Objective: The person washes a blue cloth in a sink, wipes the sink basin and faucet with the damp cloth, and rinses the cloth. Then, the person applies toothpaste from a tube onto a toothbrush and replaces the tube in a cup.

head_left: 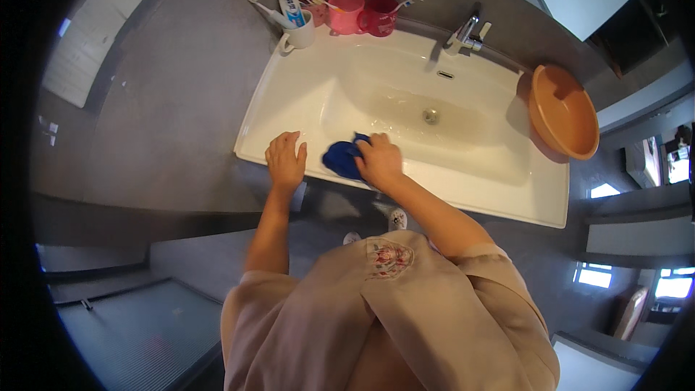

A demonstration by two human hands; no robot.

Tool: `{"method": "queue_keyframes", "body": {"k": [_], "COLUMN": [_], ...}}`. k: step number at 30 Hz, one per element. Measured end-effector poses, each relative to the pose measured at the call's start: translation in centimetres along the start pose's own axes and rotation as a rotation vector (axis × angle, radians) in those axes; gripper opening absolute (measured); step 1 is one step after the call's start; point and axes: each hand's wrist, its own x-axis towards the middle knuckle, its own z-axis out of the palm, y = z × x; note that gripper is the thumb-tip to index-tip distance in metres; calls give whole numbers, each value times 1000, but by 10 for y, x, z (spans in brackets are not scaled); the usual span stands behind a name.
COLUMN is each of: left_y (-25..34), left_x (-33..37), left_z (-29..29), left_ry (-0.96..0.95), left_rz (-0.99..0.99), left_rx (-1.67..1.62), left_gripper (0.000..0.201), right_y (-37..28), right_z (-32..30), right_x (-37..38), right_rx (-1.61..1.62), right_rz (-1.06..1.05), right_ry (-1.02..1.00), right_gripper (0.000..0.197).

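Note:
A crumpled dark blue cloth (pixel 340 160) lies on the front rim of the white washbasin (pixel 463 188). My right hand (pixel 381 161) presses on the cloth's right side, its fingers curled over the fabric. Further left, my left hand (pixel 287 162) rests on the basin's front left edge, fingers stretched out and holding nothing. Shallow water covers part of the bowl around the drain (pixel 431 115).
Along the back left rim stand a white mug (pixel 300 35) with toothpaste (pixel 291 4) and a toothbrush, and pink and red cups (pixel 346 14). The faucet (pixel 467 36) rises at the back. An orange plastic basin (pixel 565 112) leans at the right end.

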Motion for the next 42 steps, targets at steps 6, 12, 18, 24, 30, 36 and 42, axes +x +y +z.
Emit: {"method": "queue_keyframes", "body": {"k": [6, 12, 18, 24, 30, 36, 42], "left_y": [-33, -59, -44, -44, -40, -45, -48], "left_x": [7, 13, 19, 18, 21, 14, 22], "left_z": [-5, -9, 2, 2, -3, 4, 11], "left_ry": [22, 110, 203, 226, 151, 261, 416], "left_rz": [-243, -259, -484, -388, -438, -396, -397], "left_rx": [-484, -154, -12, 107, 83, 81, 48], "left_gripper": [29, 25, 19, 16, 14, 30, 42], "right_y": [-25, -67, -66, -19, 25, -55, -104], "right_z": [5, 8, 49, 62, 69, 88, 84], "right_x": [55, 26, 100, 196, 246, 226, 134], "right_rx": [791, 52, 62, -25, -117, -107, 210], "right_rz": [378, -393, -180, 180, 428, -122, -396], "right_ry": [-247, -218, -90, -130, -109, -145, -64], "right_gripper": [42, 52, 47, 47, 41, 29, 31]}}
